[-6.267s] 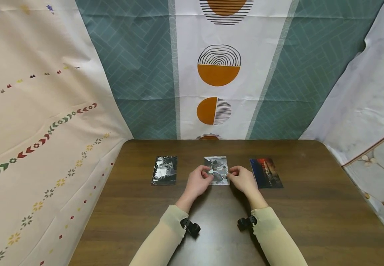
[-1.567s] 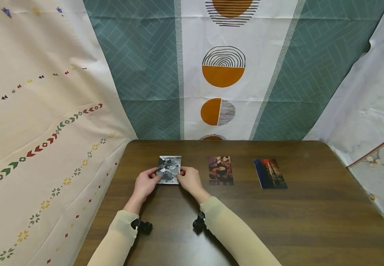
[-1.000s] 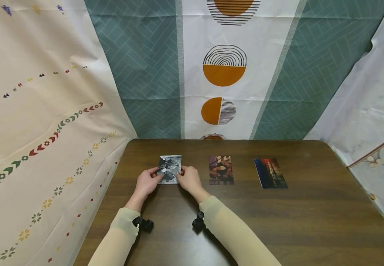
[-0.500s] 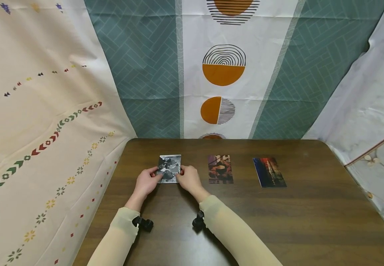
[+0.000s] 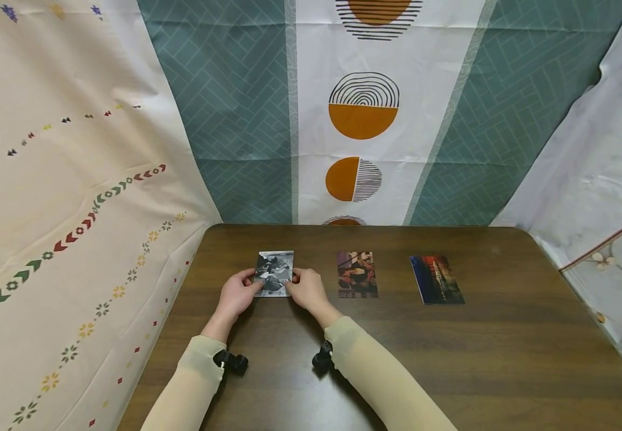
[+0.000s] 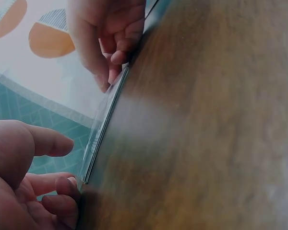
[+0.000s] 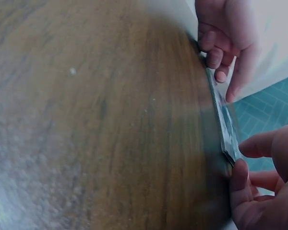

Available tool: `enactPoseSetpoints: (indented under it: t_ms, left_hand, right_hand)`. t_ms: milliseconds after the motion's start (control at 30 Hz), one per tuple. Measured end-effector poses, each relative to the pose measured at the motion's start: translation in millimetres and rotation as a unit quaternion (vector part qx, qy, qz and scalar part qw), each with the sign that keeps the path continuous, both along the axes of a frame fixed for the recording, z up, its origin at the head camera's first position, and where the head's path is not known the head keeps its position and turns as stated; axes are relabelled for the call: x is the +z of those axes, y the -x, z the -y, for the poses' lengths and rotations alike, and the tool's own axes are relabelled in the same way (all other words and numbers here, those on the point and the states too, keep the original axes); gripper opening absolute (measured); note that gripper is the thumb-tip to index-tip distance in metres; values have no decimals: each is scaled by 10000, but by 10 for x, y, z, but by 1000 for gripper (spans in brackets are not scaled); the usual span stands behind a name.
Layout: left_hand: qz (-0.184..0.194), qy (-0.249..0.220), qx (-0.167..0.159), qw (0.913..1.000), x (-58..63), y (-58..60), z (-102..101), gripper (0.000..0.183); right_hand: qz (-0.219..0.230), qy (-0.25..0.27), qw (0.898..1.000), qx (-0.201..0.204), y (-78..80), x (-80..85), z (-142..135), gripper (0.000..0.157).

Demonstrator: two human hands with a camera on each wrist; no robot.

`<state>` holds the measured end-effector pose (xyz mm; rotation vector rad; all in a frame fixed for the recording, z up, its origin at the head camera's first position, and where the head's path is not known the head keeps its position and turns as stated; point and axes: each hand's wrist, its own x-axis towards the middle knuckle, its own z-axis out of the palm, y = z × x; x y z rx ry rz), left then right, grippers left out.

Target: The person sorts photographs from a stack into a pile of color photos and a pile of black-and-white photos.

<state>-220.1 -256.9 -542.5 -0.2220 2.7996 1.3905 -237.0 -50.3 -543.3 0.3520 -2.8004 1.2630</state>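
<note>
A black-and-white photo card [image 5: 275,266] lies flat on the table at the left of a row of cards. At its left edge, my left hand [image 5: 239,294] grips it with thumb and fingertips. My right hand [image 5: 311,293] holds the right edge the same way. Seen low from the left wrist, the card edges [image 6: 103,129] form a thin layered stack near the tabletop. The right wrist view shows this stack [image 7: 224,124] between the fingertips of both hands. Whatever card lies underneath is hidden.
A purple-brown picture card [image 5: 357,275] lies mid-row, right of my right hand. Farther right is a blue and red picture card [image 5: 437,280], slightly turned. The brown wooden table [image 5: 451,371] ends at a patterned cloth [image 5: 235,120] behind.
Over six seconds, both hands brought the black-and-white card from mid-row leftward, over the darker card there, uncovering the purple-brown card. During the last second and a half, hands and cards stay almost still.
</note>
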Motion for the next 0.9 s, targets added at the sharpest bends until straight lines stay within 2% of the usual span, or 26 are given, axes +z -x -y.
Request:
enactPoseSetpoints:
  t_ms: [100, 200, 400, 633, 767, 900]
  left_hand:
    - [52, -212, 91, 9997, 12, -5, -21, 52]
    - [17, -421, 200, 9989, 28, -13, -47, 51]
    - [-368, -658, 343, 9966, 65, -36, -173, 45]
    - [-780, -1084, 470, 9899, 109, -50, -423, 38]
    - [-852, -1360, 371, 9864, 122, -65, -612, 34]
    - [-849, -1499, 137, 9849, 124, -83, -807, 32]
  right_hand:
    - [263, 348, 9990, -44, -6, 9, -43, 41]
    - [489, 725, 9961, -72, -23, 32, -102, 48]
    - [778, 1140, 9904, -47, -61, 30, -280, 49]
    - [568, 1266, 9903, -64, -94, 40, -542, 44]
    - [512, 1331, 9895, -216, -103, 46, -714, 41]
    - [505, 1413, 9880, -367, -94, 68, -887, 39]
